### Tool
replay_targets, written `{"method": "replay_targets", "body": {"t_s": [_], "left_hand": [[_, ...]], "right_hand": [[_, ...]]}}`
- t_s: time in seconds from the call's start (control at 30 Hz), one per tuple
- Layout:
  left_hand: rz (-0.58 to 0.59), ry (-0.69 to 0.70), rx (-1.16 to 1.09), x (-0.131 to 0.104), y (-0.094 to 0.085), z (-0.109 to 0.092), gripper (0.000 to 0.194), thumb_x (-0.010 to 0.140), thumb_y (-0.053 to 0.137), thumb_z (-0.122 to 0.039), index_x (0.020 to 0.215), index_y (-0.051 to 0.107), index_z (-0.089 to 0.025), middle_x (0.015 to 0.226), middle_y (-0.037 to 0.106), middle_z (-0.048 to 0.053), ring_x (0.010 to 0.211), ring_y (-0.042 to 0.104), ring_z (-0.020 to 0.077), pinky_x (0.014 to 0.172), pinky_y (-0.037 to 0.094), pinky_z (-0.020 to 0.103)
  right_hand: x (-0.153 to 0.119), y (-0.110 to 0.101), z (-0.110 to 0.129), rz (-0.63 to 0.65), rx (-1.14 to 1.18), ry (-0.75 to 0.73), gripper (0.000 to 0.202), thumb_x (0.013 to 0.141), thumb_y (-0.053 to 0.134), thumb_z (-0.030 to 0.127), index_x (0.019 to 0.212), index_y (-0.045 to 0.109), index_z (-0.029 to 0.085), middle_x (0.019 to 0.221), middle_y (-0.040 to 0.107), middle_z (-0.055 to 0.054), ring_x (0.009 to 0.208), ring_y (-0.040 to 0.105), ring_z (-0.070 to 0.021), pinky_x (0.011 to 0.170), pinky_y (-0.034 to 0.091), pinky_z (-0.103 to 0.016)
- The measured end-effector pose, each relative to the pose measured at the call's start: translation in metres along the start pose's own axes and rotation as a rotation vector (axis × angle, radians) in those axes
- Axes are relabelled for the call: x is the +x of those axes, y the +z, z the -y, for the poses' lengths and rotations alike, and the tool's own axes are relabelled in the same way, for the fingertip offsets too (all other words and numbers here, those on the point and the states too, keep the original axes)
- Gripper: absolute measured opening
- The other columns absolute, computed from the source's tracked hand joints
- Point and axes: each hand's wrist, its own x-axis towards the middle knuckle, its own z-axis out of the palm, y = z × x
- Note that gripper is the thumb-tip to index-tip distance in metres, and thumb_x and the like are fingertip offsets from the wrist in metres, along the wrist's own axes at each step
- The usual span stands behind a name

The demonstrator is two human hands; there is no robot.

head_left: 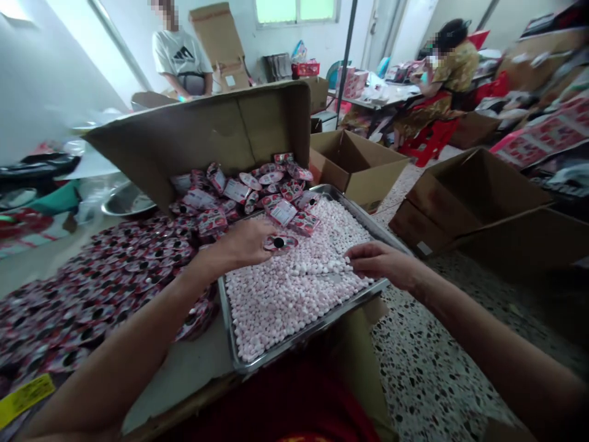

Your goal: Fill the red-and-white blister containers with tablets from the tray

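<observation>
"Left hand?"

"One, mine, left hand (243, 243), centre of the frame. Fingertips clamped on the near-left edge of one flat, oval, red-and-white printed packet (288, 242) with a round dark opening. Location of packet: mid-frame, over the tray; whether it touches the contents, I cannot tell."

"Right hand?"

"One, mine, right hand (384, 263), right of centre. Thumb and fingers drawn close together at the tray's right side, beside a row of small, rounded, whitish pieces (317, 267). Whether they grip anything, such as a clear strip beneath that row, I cannot tell."

"Bearing of packet from right hand?"

"Leftward and slightly up the frame, a stretch of pieces between. Long axis: roughly level, left to right, one end toward my right hand. Nearer hand: the left, touching; the right, well apart."

"Surroundings?"

"One shallow, rectangular, silver metal tray (294, 341), spread with small, rounded, pale pink and white pieces (271, 307). One heap of glossy, red-and-white printed packets (280, 212), behind the tray's upper-left edge, against one upright, brown cardboard panel (207, 135). One broad spread of red-and-white packets with dark round openings (138, 258), left of the frame, on a pale, flat surface (193, 368)."
</observation>
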Motion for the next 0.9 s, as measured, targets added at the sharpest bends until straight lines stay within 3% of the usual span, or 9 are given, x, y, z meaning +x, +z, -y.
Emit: {"method": "replay_targets", "body": {"t_s": [0.17,0.3,0.43,0.53,0.7,0.77,0.83,0.9], "left_hand": [[0.129,-0.042,0.201,-0.037,0.004,0.008,0.02,0.081,0.063,-0.034,0.086,0.073,-0.018,0.082,0.067,0.007,0.078,0.062,0.0204,0.068,0.044,0.029],[0.177,-0.024,0.159,-0.048,0.002,0.014,0.019,0.074,0.067,-0.031,0.086,0.073,-0.017,0.085,0.066,0.007,0.079,0.061,0.0207,0.068,0.043,0.03],[0.148,-0.018,0.042,-0.061,0.006,0.032,0.025,0.074,0.069,-0.034,0.092,0.074,-0.018,0.089,0.067,0.007,0.084,0.062,0.0209,0.072,0.043,0.029],[0.088,-0.011,-0.016,-0.069,0.018,0.045,0.027,0.074,0.071,-0.037,0.094,0.073,-0.018,0.088,0.067,0.006,0.085,0.062,0.0211,0.076,0.044,0.03],[-0.008,-0.061,-0.134,-0.076,0.039,0.049,0.021,0.075,0.072,-0.036,0.086,0.071,-0.018,0.084,0.063,0.005,0.079,0.059,0.0181,0.073,0.044,0.029],[-0.057,-0.095,-0.194,-0.081,0.047,0.05,0.024,0.076,0.073,-0.038,0.092,0.072,-0.02,0.088,0.063,0.004,0.08,0.059,0.0175,0.073,0.046,0.028],[-0.115,-0.109,-0.239,-0.089,0.057,0.053,0.029,0.078,0.073,-0.04,0.099,0.072,-0.021,0.093,0.063,0.005,0.085,0.06,0.0186,0.077,0.048,0.03],[-0.194,-0.138,-0.307,-0.099,0.071,0.056,0.033,0.079,0.074,-0.042,0.104,0.072,-0.022,0.101,0.064,0.007,0.094,0.061,0.021,0.086,0.05,0.034]], "right_hand": [[0.029,0.025,0.028,-0.004,-0.081,-0.043,0.027,0.057,0.074,0.033,0.077,0.064,0.017,0.057,0.055,0.002,0.051,0.041,-0.0081,0.047,0.024,-0.023],[0.049,0.042,0.041,0.006,-0.237,-0.098,0.018,0.064,0.069,0.033,0.071,0.061,0.018,0.053,0.053,0.004,0.046,0.034,-0.0066,0.047,0.021,-0.023],[0.059,0.053,0.053,-0.004,-0.441,-0.114,0.011,0.07,0.062,0.029,0.067,0.061,0.019,0.052,0.053,0.004,0.048,0.039,-0.0082,0.049,0.026,-0.023],[0.065,0.069,0.071,-0.021,-0.702,-0.155,0.011,0.074,0.057,0.024,0.069,0.065,0.018,0.055,0.058,0.002,0.051,0.046,-0.0102,0.052,0.031,-0.024],[0.069,0.126,0.118,-0.115,-1.362,-0.287,0.023,0.074,0.057,0.015,0.084,0.077,0.019,0.076,0.072,-0.006,0.068,0.06,-0.0159,0.061,0.037,-0.027],[0.063,0.139,0.132,-0.116,-1.507,-0.293,0.022,0.075,0.057,0.015,0.083,0.078,0.018,0.078,0.073,-0.009,0.069,0.06,-0.0172,0.061,0.037,-0.028],[0.052,0.126,0.132,-0.119,-1.495,-0.299,0.022,0.079,0.056,0.019,0.086,0.077,0.019,0.076,0.072,-0.008,0.066,0.059,-0.0167,0.061,0.038,-0.029],[0.039,0.081,0.114,-0.149,-1.354,-0.31,0.025,0.083,0.054,0.026,0.092,0.077,0.022,0.074,0.07,-0.005,0.065,0.058,-0.0161,0.061,0.039,-0.029]]}}
